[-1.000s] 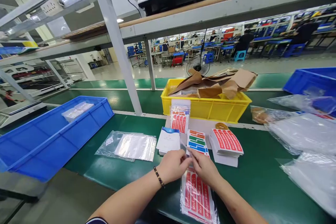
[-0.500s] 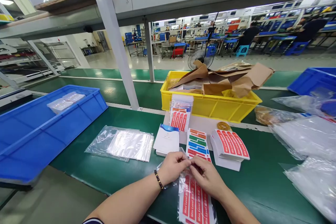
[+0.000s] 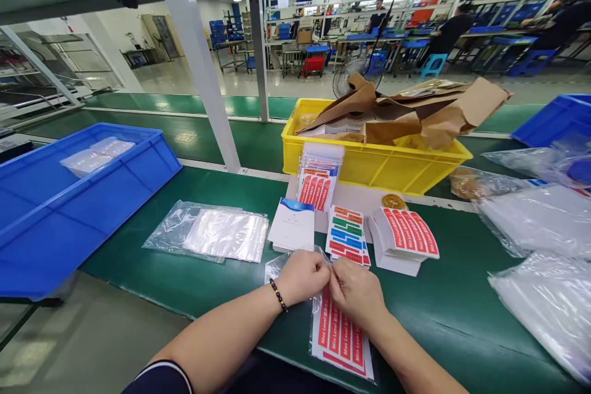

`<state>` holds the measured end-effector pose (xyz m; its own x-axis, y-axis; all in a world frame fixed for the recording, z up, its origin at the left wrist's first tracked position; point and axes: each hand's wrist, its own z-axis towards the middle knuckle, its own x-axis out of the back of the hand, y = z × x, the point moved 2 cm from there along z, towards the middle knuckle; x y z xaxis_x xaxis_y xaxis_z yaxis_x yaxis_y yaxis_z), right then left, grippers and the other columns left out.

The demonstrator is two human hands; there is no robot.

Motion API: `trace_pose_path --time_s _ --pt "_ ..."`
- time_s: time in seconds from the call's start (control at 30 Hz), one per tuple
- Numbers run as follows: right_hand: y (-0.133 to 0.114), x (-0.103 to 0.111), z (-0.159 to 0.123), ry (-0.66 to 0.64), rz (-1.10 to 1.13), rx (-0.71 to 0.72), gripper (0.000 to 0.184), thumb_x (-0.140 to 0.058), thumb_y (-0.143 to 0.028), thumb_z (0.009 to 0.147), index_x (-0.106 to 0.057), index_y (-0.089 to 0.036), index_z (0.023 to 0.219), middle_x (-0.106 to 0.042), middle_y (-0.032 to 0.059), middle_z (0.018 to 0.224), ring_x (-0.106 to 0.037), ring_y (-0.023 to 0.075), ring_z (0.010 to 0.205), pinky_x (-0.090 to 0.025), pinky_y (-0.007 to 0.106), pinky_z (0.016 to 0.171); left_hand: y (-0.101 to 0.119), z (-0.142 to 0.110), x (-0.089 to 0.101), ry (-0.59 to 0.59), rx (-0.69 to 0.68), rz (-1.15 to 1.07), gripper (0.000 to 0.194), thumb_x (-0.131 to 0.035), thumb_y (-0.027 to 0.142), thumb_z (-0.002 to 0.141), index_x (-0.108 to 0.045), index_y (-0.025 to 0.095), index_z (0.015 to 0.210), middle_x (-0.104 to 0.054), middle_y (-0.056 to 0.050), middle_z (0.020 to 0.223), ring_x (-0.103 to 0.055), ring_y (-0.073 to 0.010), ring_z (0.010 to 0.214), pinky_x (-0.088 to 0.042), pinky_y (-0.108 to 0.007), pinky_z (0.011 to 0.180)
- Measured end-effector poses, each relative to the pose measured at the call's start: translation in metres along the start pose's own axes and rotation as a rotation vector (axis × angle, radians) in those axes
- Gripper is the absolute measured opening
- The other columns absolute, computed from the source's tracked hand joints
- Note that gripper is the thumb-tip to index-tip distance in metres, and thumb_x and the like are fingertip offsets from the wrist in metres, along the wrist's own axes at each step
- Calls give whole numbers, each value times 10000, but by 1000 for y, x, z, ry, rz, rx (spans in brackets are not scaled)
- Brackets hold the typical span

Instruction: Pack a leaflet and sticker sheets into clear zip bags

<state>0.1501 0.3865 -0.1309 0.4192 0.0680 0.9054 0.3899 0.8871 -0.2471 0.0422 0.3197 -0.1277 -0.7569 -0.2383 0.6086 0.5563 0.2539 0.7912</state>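
Note:
Side by side at the front of the bench, my left hand (image 3: 305, 276) and my right hand (image 3: 356, 290) pinch the top of a clear plastic bag (image 3: 316, 345). Inside it lies a sheet of red labels (image 3: 342, 338) reading Max Level and Min Level. The fingers hide the bag's mouth. Another clear bag (image 3: 276, 266) lies partly under my left hand. Just beyond the hands are a stack of white booklets (image 3: 292, 225), colored label sheets (image 3: 347, 235) and a stack of red label sheets (image 3: 409, 234). Filled bags (image 3: 318, 181) lean against the yellow bin.
A yellow bin (image 3: 369, 166) with torn brown paper (image 3: 392, 126) stands behind. To the left are a blue bin (image 3: 87, 209) and a pile of clear bags (image 3: 226, 234). Plastic-wrapped packs (image 3: 545, 301) lie at right. A white post (image 3: 198, 61) rises behind the bench.
The camera view has tilted, so the bench things sit higher. My fingers have curled tighter at the bag's top, and the hands remain close together.

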Motion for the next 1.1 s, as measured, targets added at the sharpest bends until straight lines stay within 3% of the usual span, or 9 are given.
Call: trace_pose_path --time_s 0.17,0.27,0.37,0.53,0.63,0.73,0.83,0.93,1.1 --pt "10 6 6 -109 342 10 280 -344 -249 822 -354 -184 549 -418 -8 541 -398 109 514 -265 237 507 3 0 0 -23 -59 -178 259 -383 249 740 -410 153 501 -404 41 492 -371 -74 501 -276 -193 488" --pt "16 10 7 -232 630 10 308 -344 -291 842 -334 -185 553 -384 -25 541 -375 99 513 -284 227 507 5 -1 2 -150 -76 -291 296 -372 274 763 -412 150 497 -416 38 481 -383 -70 475 -293 -190 476" --pt "18 12 7 -320 840 -35 344 -352 -357 851 -352 -178 557 -369 -31 550 -355 93 524 -293 223 510 3 -2 2 -274 0 -467 274 -399 309 758 -457 146 545 -444 34 479 -391 -65 419 -303 -186 429" --pt "20 6 4 -424 1023 -165 370 -512 -447 765 -384 -165 563 -374 -40 552 -336 79 528 -279 211 495 -1 -2 -2 -301 8 -539 212 -526 295 686 -472 137 554 -414 51 456 -362 -50 406 -268 -170 399" --pt "21 2 3 -478 1085 -181 378 -489 -440 787 -429 -150 551 -402 -32 545 -346 74 518 -280 210 490 0 -4 -3 -317 -36 -484 219 -517 291 696 -485 130 550 -420 49 467 -356 -49 429 -261 -172 417" --pt "19 2 2 -462 1187 -195 380 -449 -422 818 -463 -147 557 -429 -29 528 -369 72 496 -296 208 481 6 -6 0 -324 -85 -458 263 -476 313 732 -473 130 543 -404 47 467 -341 -51 445 -252 -181 432" --pt "13 0 0 -350 1286 -251 375 -449 -423 818 -465 -154 557 -441 -34 489 -384 71 449 -301 207 450 10 -8 3 -256 -111 -531 337 -447 337 751 -386 143 482 -355 51 445 -302 -45 437 -242 -190 441" --pt "6 -4 -2 -263 1358 -328 369 -462 -424 810 -461 -158 555 -451 -33 470 -397 72 419 -305 208 428 10 -8 1 -208 -46 -702 339 -448 346 737 -384 147 470 -362 47 426 -301 -45 411 -230 -197 428" --pt "4 -6 1 -247 1402 -364 404 -441 -447 806 -410 -169 514 -415 -37 444 -383 76 407 -328 224 444 6 -6 -7 -79 73 -951 315 -469 349 697 -371 161 464 -339 60 385 -270 -43 367 -197 -199 399"
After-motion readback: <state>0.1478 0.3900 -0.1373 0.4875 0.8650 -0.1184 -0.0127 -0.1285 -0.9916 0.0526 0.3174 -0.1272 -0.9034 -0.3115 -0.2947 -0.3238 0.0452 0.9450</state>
